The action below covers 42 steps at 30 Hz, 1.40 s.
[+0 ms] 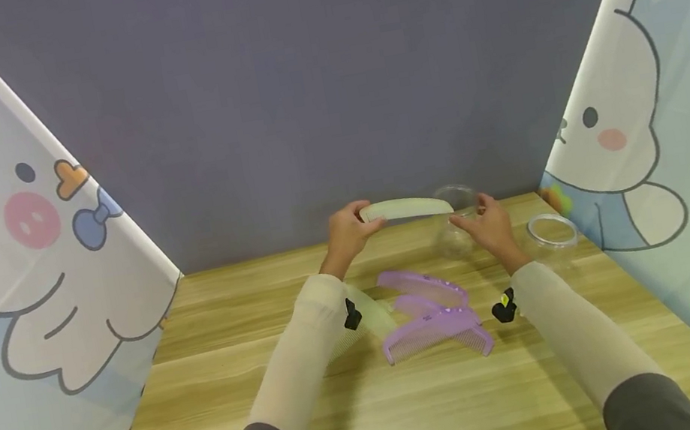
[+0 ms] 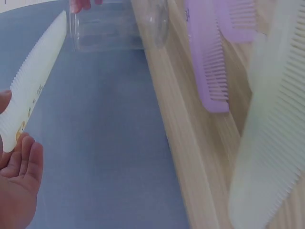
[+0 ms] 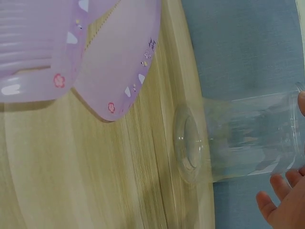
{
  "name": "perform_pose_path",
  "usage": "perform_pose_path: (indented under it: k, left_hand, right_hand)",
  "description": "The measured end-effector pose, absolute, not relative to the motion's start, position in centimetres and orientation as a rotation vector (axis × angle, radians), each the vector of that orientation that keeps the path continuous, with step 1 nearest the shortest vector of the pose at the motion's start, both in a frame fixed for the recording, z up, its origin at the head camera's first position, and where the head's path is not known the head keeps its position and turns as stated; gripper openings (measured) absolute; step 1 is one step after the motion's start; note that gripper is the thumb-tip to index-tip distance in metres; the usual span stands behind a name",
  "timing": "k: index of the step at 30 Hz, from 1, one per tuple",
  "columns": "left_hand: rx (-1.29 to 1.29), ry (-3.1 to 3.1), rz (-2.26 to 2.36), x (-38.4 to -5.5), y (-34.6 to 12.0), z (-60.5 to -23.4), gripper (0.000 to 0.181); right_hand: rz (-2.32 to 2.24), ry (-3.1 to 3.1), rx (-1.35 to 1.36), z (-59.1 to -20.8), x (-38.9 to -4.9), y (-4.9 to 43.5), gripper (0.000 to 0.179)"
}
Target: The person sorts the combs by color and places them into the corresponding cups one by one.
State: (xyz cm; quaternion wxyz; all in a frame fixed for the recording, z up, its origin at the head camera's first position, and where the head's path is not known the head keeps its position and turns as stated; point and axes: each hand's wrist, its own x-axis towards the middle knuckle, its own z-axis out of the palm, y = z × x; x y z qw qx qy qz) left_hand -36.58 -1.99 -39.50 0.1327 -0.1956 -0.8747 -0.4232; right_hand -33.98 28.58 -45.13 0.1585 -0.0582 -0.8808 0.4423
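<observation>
passage: front tabletop (image 1: 446, 411) | between hands (image 1: 347, 234) (image 1: 490, 225): green comb (image 1: 406, 208), clear jar (image 1: 456, 246) | below: purple combs (image 1: 428, 326) | behind: wall (image 1: 323, 82)

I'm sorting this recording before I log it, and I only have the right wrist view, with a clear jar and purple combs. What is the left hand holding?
Observer: The left hand holds a pale green comb near one end.
Operator: Is there any jar besides the clear jar in the right hand?
Observer: Yes, the head view shows a second jar on the table, to the right of that hand.
Operator: Are only purple combs lying on the table?
Observer: No, the head view also shows a loose green comb to their left.
</observation>
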Motion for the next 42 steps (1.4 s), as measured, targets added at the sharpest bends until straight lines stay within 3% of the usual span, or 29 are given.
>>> perform_pose_path:
  k: [11, 21, 42]
  left_hand:
    - [-0.529, -2.590, -1.143, -36.8, 1.4, -37.7, 0.060]
    - [-0.648, -2.757, -1.258, -36.3, 2.7, -37.5, 0.082]
    - [-0.745, -2.856, -1.111, -36.9, -3.5, -41.4, 0.066]
  right_hand:
    - [1.239, -2.516, -0.131, -44.7, -33.9, 27.6, 0.093]
    - [1.227, -2.520, -0.129, -44.9, -34.2, 27.3, 0.091]
    - [1.309, -2.510, -0.158, -45.4, -33.9, 28.3, 0.096]
